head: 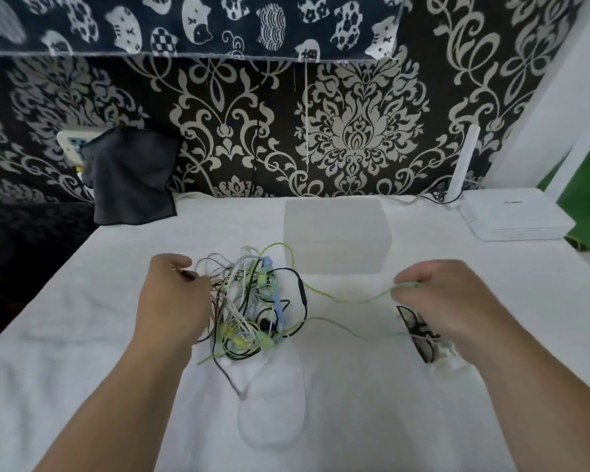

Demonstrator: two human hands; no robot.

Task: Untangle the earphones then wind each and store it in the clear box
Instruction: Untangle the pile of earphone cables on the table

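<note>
Starting at the far left, I see a dark grey cloth [133, 175] hanging against the patterned wall, well apart from the work. My left hand [171, 301] lies on the white towel-covered table [82, 301], its fingers curled into the left edge of the tangled heap of white, black, green and blue earphone cords [252, 308]; it seems to pinch a few strands, though the fingertips are partly hidden.

Just beyond the heap's right side stands the clear rectangular plastic box [336, 233], with nothing in it that I can make out. A thin yellow-green earphone cord [355, 299] runs out of the heap to the right, sagging onto the towel. My right hand [447, 301] pinches its end between thumb and fingertips, the other fingers loosely folded. A black patterned flat piece [416, 332] lies partly under that hand.

I judge these cords light, limp and prone to snagging; the thin wire near the buds would be the weak spot. I would hold the heap down loosely and draw on the cord itself, gently, near each knot. A white router [515, 216] sits far right.
</note>
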